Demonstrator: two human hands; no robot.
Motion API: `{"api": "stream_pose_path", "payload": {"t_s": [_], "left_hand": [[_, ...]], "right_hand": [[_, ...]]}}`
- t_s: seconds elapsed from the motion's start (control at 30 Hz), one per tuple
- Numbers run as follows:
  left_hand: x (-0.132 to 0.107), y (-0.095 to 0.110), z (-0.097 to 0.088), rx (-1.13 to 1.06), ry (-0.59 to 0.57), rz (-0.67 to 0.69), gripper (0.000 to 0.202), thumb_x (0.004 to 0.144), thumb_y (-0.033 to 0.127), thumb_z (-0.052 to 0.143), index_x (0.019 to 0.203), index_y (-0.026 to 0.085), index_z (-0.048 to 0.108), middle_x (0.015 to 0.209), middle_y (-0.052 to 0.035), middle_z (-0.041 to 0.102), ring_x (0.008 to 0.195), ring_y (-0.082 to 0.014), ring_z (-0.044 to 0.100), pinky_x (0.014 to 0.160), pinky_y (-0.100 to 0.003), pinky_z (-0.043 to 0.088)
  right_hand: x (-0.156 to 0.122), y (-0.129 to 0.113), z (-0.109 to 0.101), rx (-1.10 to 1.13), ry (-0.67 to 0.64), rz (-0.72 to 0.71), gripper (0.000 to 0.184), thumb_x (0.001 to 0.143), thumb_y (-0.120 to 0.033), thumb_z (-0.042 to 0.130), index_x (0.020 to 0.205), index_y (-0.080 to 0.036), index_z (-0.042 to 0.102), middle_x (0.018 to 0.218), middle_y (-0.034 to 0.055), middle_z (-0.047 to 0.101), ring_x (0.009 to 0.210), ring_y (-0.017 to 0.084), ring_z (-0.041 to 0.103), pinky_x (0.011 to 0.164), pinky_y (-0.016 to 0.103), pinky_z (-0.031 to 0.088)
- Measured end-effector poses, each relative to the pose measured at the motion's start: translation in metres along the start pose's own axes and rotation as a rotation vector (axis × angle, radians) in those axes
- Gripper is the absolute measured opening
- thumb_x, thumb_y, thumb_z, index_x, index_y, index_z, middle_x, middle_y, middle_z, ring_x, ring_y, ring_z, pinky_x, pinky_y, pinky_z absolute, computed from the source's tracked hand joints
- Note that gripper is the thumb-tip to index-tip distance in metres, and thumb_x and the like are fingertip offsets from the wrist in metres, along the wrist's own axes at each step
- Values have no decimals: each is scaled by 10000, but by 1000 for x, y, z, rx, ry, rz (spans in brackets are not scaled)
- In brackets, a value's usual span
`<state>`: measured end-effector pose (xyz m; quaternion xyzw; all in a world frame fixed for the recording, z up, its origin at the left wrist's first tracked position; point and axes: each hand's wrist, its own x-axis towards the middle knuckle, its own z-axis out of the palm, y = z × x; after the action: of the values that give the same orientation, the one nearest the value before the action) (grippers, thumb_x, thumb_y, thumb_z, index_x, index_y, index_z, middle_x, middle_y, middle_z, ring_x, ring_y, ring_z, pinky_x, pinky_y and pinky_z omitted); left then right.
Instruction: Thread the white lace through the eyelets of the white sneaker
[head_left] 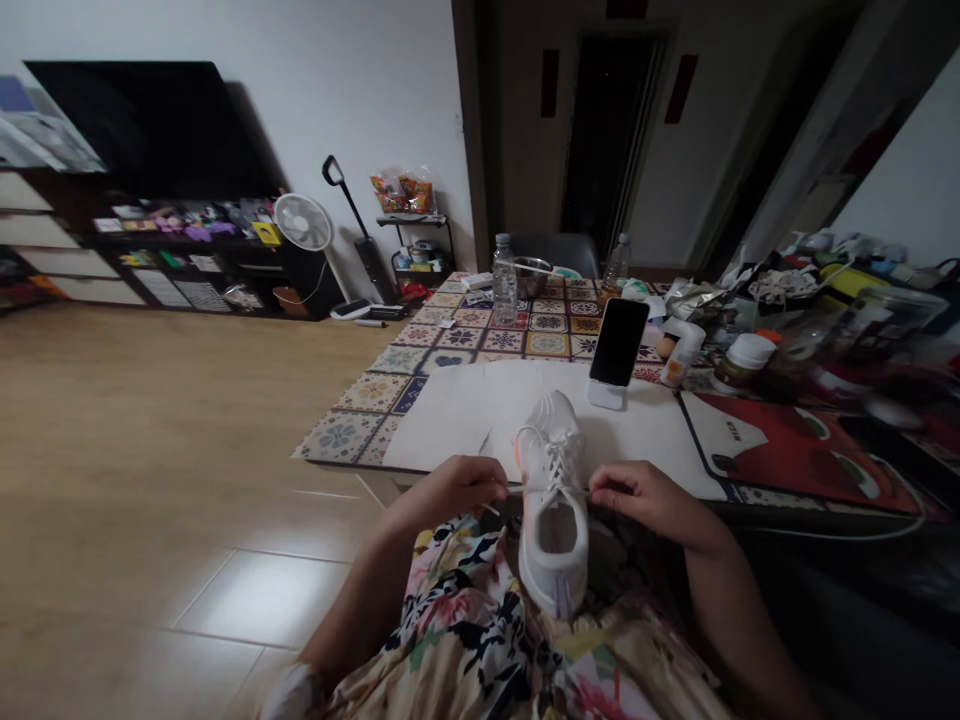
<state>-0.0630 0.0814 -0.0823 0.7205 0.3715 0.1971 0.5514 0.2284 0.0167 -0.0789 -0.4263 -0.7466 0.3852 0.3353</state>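
Observation:
A white sneaker (536, 550) rests with its toe on the table's edge and its heel toward my lap. Its white shoelace (559, 465) is threaded through the eyelets and crosses over the tongue. My left hand (474, 484) pinches one lace end to the left of the shoe, and a bit of lace hangs below the fingers. On the other side, my right hand (630, 492) pinches the other end close to the shoe's collar. Both lace ends run out sideways from the shoe.
White paper (450, 410) covers the near part of the patterned table (345, 435). A phone (619, 343) stands on a small white stand behind the shoe. A red mat (802, 450), jars and clutter fill the right side. A plastic bottle (504, 282) stands farther back.

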Motion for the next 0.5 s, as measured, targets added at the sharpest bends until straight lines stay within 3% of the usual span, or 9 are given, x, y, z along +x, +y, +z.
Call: {"api": "stream_pose_path", "payload": {"t_s": [0.1, 0.2, 0.27, 0.33, 0.4, 0.5], "left_hand": [[-3, 6, -5, -30, -26, 179, 249, 759, 391, 735, 700, 153, 689, 650, -9, 622, 592, -127, 549, 579, -207, 429], [-5, 17, -4, -28, -12, 419, 314, 766, 449, 745, 659, 157, 698, 887, -102, 699, 860, -203, 647, 800, -294, 489], [-4, 23, 3, -49, 30, 510, 343, 789, 487, 718, 662, 169, 692, 1000, -128, 719, 1032, -248, 642, 957, -381, 448], [-2, 27, 14, -78, 43, 546, 336, 814, 497, 693, 696, 183, 692, 964, -105, 745, 1054, -247, 651, 1076, -445, 349], [2, 29, 25, -128, 34, 538, 339, 824, 507, 681, 722, 184, 696, 844, -75, 749, 914, -216, 687, 1076, -439, 350], [10, 27, 39, -210, 80, 513, 399, 790, 553, 695, 704, 163, 708, 739, -75, 711, 739, -185, 657, 838, -342, 491]], "right_hand": [[-1, -3, -6, 81, -37, -142, 291, 887, -452, 642, 763, -190, 672, 758, 8, 650, 734, 163, 613, 715, 283, 497], [1, -5, -2, 260, -16, -238, 328, 856, -494, 671, 725, -194, 658, 881, 45, 679, 853, 193, 645, 822, 347, 509], [4, -5, 9, 409, 39, -249, 344, 841, -515, 681, 713, -199, 640, 921, 61, 702, 917, 218, 658, 857, 388, 511], [9, -6, 24, 534, 110, -254, 330, 832, -516, 692, 726, -209, 635, 867, 52, 715, 901, 225, 667, 850, 403, 518], [14, -7, 39, 580, 203, -244, 309, 825, -510, 703, 746, -216, 651, 760, 22, 688, 773, 196, 658, 765, 359, 535], [20, -11, 54, 482, 358, -208, 287, 823, -488, 712, 743, -214, 683, 708, -6, 624, 619, 143, 593, 610, 277, 516]]}}
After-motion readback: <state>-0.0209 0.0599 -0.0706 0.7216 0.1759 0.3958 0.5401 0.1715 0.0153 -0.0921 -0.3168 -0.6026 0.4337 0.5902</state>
